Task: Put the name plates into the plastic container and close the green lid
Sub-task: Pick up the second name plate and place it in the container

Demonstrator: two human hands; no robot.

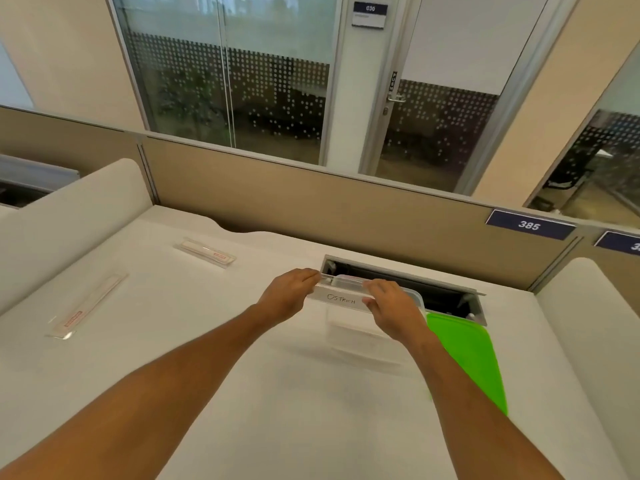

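A clear name plate (pixel 341 298) with the handwritten word OSTRICH is held by both ends above the clear plastic container (pixel 360 332). My left hand (pixel 287 295) pinches its left end and my right hand (pixel 389 308) grips its right end. The container stands open on the white desk, partly hidden by my right hand. The green lid (pixel 467 355) lies flat on the desk just right of the container. Two more clear name plates lie on the desk to the left: one (pixel 206 252) farther back, one (pixel 86 306) nearer the left edge.
An open cable slot (pixel 443 289) is cut into the desk right behind the container. A beige partition (pixel 311 199) with a blue tag reading 385 (pixel 529 224) runs along the back. White side dividers (pixel 69 209) flank the desk.
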